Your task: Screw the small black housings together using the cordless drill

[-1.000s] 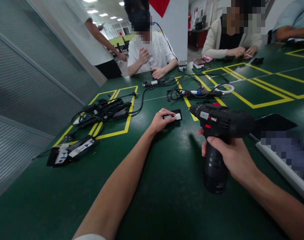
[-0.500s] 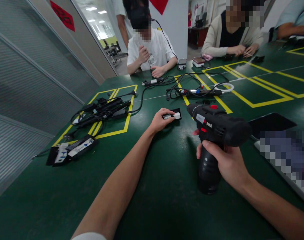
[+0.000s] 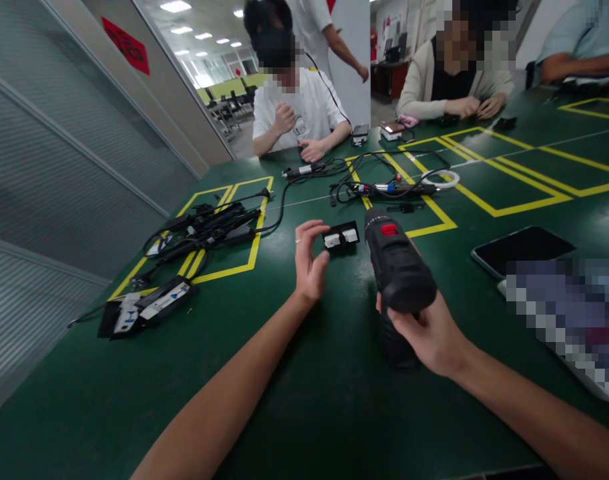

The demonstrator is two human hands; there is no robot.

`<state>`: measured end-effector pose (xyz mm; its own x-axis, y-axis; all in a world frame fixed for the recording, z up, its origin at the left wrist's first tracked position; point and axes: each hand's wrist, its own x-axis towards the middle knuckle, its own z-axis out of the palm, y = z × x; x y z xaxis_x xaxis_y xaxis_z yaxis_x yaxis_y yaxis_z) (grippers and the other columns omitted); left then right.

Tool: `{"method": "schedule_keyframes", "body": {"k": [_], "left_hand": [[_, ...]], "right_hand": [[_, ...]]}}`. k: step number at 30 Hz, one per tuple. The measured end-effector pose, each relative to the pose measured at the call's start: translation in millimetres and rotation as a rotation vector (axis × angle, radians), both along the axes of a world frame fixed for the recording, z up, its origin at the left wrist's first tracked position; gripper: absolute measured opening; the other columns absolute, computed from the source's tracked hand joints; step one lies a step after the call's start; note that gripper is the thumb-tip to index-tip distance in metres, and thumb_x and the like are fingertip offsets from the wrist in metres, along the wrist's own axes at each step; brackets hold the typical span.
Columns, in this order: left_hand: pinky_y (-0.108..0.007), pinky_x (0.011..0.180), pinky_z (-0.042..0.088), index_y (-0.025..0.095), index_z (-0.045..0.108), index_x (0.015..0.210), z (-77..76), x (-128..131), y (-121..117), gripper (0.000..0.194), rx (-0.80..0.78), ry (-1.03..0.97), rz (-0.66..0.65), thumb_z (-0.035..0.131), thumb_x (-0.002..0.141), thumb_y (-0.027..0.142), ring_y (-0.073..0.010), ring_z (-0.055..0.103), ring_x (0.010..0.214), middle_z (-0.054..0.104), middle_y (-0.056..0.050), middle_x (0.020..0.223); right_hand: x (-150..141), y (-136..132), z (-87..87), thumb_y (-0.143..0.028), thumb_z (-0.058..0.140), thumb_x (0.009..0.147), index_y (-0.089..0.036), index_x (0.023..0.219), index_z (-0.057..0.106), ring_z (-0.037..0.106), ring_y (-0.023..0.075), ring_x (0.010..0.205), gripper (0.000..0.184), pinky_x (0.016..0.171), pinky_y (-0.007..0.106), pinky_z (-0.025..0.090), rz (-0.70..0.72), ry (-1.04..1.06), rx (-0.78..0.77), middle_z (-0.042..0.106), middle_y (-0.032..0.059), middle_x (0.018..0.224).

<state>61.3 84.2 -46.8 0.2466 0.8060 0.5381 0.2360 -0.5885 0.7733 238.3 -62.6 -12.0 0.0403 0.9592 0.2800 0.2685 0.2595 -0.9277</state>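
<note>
My right hand point(image 3: 431, 333) is wrapped round the grip of a black cordless drill point(image 3: 397, 263) with a red switch on top. The drill is upright, its chuck pointing away from me; I cannot tell whether its base touches the table. My left hand point(image 3: 310, 263) holds nothing, its thumb and fingers apart and curved. Just to the right of those fingertips lies a small black piece with two white blocks point(image 3: 341, 237) on the green table point(image 3: 284, 400). That piece sits left of the drill's chuck.
Black cables and adapters point(image 3: 209, 227) lie tangled at left, beside white-labelled black pieces point(image 3: 149, 303). Further back are pen-like electric screwdrivers point(image 3: 384, 189) with cords and a white ring point(image 3: 440, 179). A phone point(image 3: 524, 250) and a blurred-out device point(image 3: 569, 327) lie at right. People sit opposite.
My left hand has let go of the small black piece and drawn back to the left, fingers opening. The drill has swung to point more straight ahead and moved left in view.
</note>
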Motion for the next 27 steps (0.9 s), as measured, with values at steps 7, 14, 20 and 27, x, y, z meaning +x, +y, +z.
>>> {"method": "schedule_keyframes", "body": {"k": [7, 14, 20, 27], "left_hand": [[-0.046, 0.088, 0.05, 0.031, 0.054, 0.122, 2.9, -19, -116, 0.058, -0.638, -0.187, -0.459, 0.067, 0.07, 0.053, -0.0292, 0.058, 0.104, 0.061, -0.009, 0.11], [-0.037, 0.083, 0.051, 0.028, 0.057, 0.117, 18.5, -40, -119, 0.036, -0.736, -0.472, -0.12, 0.054, 0.081, 0.031, -0.021, 0.061, 0.09, 0.065, -0.003, 0.094], [-0.032, 0.063, 0.047, 0.025, 0.058, 0.109, 32.7, -56, -98, 0.032, -0.605, -0.488, -0.056, 0.057, 0.077, 0.027, -0.0125, 0.051, 0.059, 0.06, -0.002, 0.086], [-0.033, 0.064, 0.044, 0.028, 0.059, 0.106, 38.3, -55, -104, 0.034, -0.575, -0.321, -0.055, 0.062, 0.072, 0.031, -0.0165, 0.05, 0.063, 0.056, -0.003, 0.076]], "right_hand": [[-38, -7, 3.1, -0.015, 0.052, 0.078, -0.016, 0.149, -0.012, 0.018, 0.0307, 0.141, 0.096, 0.11, 0.055, 0.026, 0.245, -0.28, 0.2, 0.01, 0.0145, 0.157], [-58, 4, 26.5, -0.018, 0.04, 0.088, -0.008, 0.143, 0.032, 0.043, 0.0297, 0.125, 0.056, 0.104, 0.05, 0.036, 0.352, -0.57, 0.375, 0.044, 0.0186, 0.139], [-10, 98, 13.8, -0.026, 0.044, 0.089, -0.014, 0.122, 0.056, 0.055, 0.0256, 0.104, 0.036, 0.092, 0.044, 0.044, -0.098, -0.467, 0.343, 0.06, 0.0132, 0.116], [6, 175, -52.9, -0.036, 0.058, 0.082, -0.013, 0.128, 0.052, 0.049, 0.0256, 0.119, 0.052, 0.101, 0.04, 0.038, -0.123, -0.316, 0.198, 0.052, 0.0151, 0.129]]}}
